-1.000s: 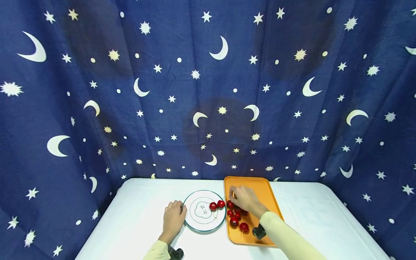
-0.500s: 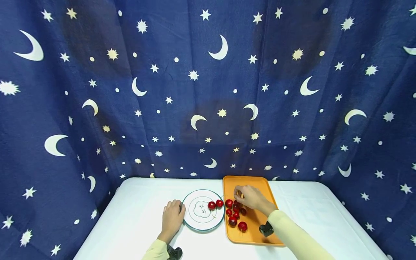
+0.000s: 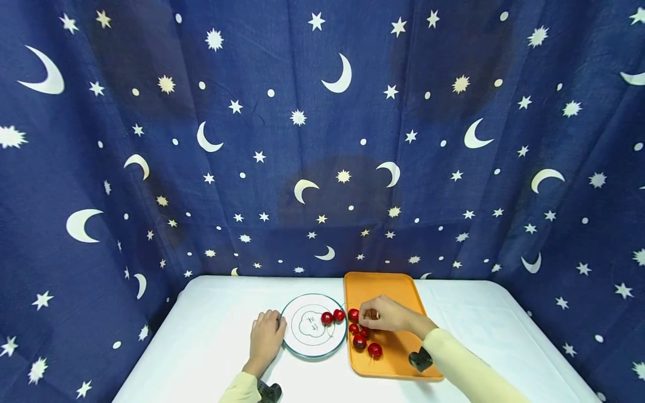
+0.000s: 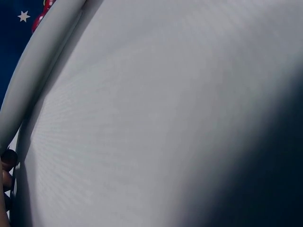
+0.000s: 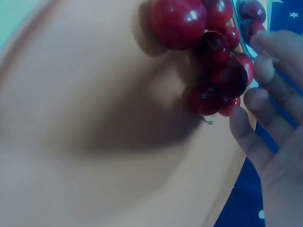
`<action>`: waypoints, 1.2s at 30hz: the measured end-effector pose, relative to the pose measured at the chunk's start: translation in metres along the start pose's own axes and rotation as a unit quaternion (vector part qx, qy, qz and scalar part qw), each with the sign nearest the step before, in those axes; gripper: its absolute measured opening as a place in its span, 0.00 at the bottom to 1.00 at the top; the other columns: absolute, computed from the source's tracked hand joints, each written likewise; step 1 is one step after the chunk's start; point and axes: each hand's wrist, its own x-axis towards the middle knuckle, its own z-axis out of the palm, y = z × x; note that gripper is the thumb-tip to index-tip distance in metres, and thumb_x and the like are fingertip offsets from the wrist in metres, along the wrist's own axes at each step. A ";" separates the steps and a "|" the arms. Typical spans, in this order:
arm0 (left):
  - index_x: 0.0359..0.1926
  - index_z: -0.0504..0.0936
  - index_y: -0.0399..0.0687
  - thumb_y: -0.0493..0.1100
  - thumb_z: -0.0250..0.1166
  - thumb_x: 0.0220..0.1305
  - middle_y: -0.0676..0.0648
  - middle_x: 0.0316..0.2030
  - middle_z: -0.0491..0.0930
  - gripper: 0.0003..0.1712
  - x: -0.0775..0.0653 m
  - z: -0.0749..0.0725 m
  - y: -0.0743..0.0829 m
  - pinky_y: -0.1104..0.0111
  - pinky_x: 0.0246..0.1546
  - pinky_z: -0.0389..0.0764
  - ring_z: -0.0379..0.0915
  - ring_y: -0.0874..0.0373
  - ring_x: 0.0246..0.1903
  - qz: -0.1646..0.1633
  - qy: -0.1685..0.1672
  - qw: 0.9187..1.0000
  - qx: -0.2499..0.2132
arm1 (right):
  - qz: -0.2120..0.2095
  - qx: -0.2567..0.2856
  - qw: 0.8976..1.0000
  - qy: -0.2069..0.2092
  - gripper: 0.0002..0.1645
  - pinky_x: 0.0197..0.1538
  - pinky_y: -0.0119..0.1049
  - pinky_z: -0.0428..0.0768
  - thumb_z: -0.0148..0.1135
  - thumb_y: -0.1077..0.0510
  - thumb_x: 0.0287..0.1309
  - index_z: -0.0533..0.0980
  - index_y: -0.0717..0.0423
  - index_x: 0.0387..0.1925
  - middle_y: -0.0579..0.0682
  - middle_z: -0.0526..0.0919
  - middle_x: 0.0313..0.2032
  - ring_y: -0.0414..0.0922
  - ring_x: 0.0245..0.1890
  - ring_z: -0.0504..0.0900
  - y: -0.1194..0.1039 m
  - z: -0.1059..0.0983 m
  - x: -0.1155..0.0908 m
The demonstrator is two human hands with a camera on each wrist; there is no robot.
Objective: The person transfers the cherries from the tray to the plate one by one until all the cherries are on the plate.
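Note:
My left hand lies at the left side of a white plate with a green rim, its thumb beside the edge. In the left wrist view, fingertips show close to the plate rim. Two red cherries with stems sit on the plate's right part. Over the orange tray, my right hand hovers with bent fingers at several cherries. In the right wrist view, the fingers are spread beside the cherries and nothing is plainly held.
A white-covered table bears the plate and the tray, which stand side by side and nearly touch. Behind the table hangs a dark blue curtain with moons and stars. A larger-looking cherry lies nearest the tray's front.
My right hand has shifted right, then lowered towards the cherries on the tray. The left hand keeps its place by the plate, and the two cherries there have not moved.

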 end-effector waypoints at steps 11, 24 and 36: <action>0.41 0.84 0.42 0.46 0.60 0.71 0.48 0.33 0.82 0.12 -0.001 0.000 0.000 0.62 0.40 0.68 0.69 0.55 0.35 -0.003 -0.002 1.000 0.000 | -0.028 0.052 0.996 -0.066 0.12 0.36 0.22 0.71 0.76 0.49 0.57 0.83 0.50 0.38 0.50 0.82 0.33 0.37 0.30 0.75 -0.011 0.001 -0.009; 0.39 0.84 0.43 0.45 0.61 0.71 0.49 0.31 0.80 0.11 -0.002 -0.001 0.001 0.61 0.39 0.68 0.68 0.56 0.34 0.003 0.002 1.000 0.000 | -0.009 0.069 0.995 -0.070 0.22 0.41 0.29 0.75 0.80 0.50 0.52 0.79 0.53 0.44 0.54 0.79 0.42 0.46 0.36 0.76 -0.009 0.004 -0.018; 0.38 0.84 0.43 0.45 0.60 0.71 0.49 0.31 0.80 0.11 -0.002 0.000 0.001 0.61 0.39 0.68 0.68 0.56 0.34 0.007 0.006 1.000 0.001 | -0.031 0.032 0.998 -0.036 0.15 0.38 0.27 0.77 0.75 0.51 0.58 0.80 0.50 0.43 0.48 0.82 0.38 0.44 0.35 0.79 -0.009 0.012 -0.013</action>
